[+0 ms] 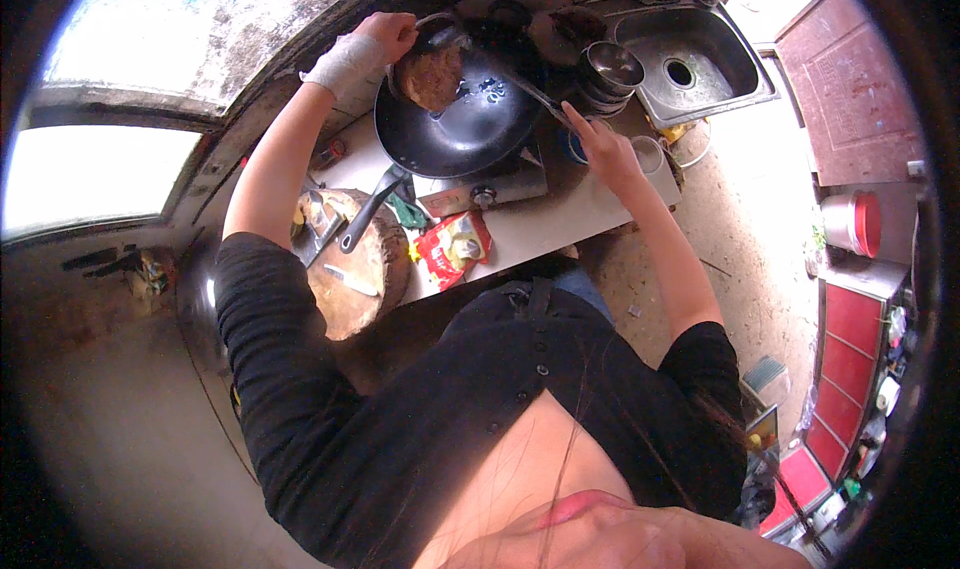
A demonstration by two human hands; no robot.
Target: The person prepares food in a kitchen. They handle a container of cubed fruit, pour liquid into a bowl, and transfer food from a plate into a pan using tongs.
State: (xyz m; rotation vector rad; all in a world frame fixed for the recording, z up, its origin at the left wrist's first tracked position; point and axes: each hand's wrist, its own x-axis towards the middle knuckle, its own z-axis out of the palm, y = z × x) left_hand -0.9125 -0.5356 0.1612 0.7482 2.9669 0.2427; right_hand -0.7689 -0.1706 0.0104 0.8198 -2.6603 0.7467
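Observation:
My left hand (391,38), with a pale wrap around its wrist, grips the rim of a tilted bowl over the far left of a black wok (465,138). A brown, mushy-looking food mass (433,78) fills the bowl's mouth. My right hand (606,149) holds a long-handled metal cooking utensil (536,93) that reaches across the wok to the food; its head is blurred. Some glossy liquid shows on the wok's bottom. The wok rests on a gas stove (486,194), its black handle (371,209) pointing towards me.
A round wooden chopping board (349,303) bears a cleaver (322,240) and a small knife (351,279). Beside it lies a red food packet (454,246). Stacked metal bowls (613,70) and a steel sink (701,59) stand to the right. A window (97,179) is at left.

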